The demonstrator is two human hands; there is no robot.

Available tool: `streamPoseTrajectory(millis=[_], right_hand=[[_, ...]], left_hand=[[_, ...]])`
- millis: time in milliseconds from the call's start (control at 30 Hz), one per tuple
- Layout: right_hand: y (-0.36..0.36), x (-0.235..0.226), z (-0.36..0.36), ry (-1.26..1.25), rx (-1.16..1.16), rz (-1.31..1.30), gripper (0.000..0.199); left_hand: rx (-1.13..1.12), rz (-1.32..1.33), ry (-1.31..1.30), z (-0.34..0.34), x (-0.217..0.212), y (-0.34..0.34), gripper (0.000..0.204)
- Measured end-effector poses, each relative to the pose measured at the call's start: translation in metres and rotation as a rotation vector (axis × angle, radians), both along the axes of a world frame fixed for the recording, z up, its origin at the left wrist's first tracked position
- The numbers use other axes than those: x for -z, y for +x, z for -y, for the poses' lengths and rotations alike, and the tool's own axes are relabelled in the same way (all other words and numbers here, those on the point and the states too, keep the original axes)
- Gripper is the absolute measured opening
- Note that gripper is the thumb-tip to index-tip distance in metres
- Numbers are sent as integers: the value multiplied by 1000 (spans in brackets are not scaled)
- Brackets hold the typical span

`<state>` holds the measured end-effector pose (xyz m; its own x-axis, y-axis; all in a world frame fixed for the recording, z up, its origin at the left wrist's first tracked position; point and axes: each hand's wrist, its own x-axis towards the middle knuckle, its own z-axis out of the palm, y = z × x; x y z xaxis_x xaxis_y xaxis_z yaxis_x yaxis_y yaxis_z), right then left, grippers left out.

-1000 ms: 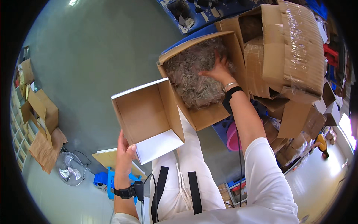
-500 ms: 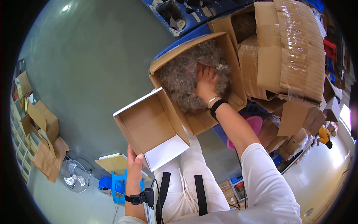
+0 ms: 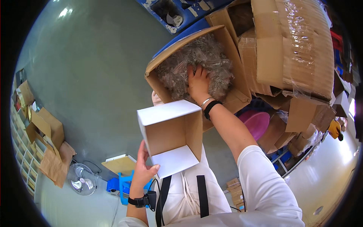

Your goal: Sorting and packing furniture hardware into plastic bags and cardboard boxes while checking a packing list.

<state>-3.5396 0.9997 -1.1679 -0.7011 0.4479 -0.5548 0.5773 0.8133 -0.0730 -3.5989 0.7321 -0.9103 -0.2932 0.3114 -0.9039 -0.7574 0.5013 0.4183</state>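
My left hand [image 3: 144, 166] grips a small cardboard box [image 3: 172, 159] by its lower left corner, thumb on the white front wall and fingers along the outer side. Its outside is white and its inside brown; the open side is tilted toward me, and I see nothing in it. My right hand [image 3: 198, 85] reaches into a large brown carton [image 3: 238, 90], fingers apart and pressed onto clear plastic bags [image 3: 177, 64] of thin metal pieces, perhaps screws. The bags fill the carton, and the fingertips are partly sunk among them.
Stacked brown cartons [image 3: 302, 49] stand close on the right. Below them is a pink basin [image 3: 257, 123]. A blue, paint-flaked bin [image 3: 181, 19] stands at the far edge. Lower left are a floor fan [image 3: 81, 179], a blue stool [image 3: 124, 189] and opened cartons [image 3: 53, 128].
The white box has turned so its interior faces me more, and it has shifted right. My right hand has moved slightly left among the bags.
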Motion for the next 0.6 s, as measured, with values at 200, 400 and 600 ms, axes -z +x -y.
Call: streamPoseTrajectory(millis=[200, 400, 600], right_hand=[[-6, -4, -19, 75, -19, -47, 94], [-17, -7, -27, -77, 81, -37, 90], [-1, 16, 6, 281, -12, -98, 88]], left_hand=[[185, 118, 51, 4, 11, 12, 96], [89, 34, 25, 6, 28, 18, 98], [152, 14, -1, -8, 36, 27, 107]])
